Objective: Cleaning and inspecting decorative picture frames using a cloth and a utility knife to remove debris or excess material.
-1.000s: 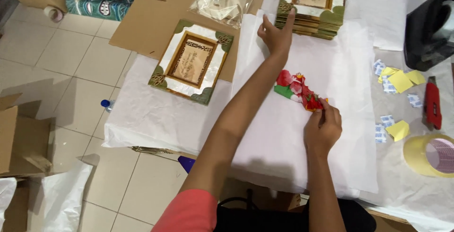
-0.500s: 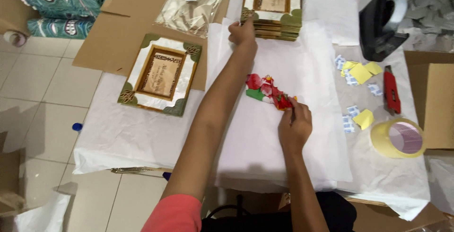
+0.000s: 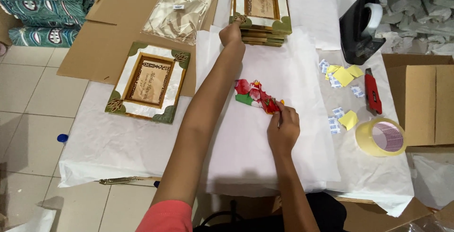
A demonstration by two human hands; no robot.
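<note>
Left hand (image 3: 231, 33) grips the frame stack (image 3: 261, 6); right hand (image 3: 283, 129) pinches a red ornament (image 3: 256, 95).

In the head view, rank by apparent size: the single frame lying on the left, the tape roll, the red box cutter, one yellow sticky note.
1. Single frame
2. Tape roll
3. Red box cutter
4. Yellow sticky note

All lie on the same table, so nearness hardly skews this.

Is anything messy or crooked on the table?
A little. The single frame lies tilted, half on cardboard. Yellow and white paper scraps are scattered near the red cutter. The left hand touches the neat frame stack. Nothing looks broken.
</note>
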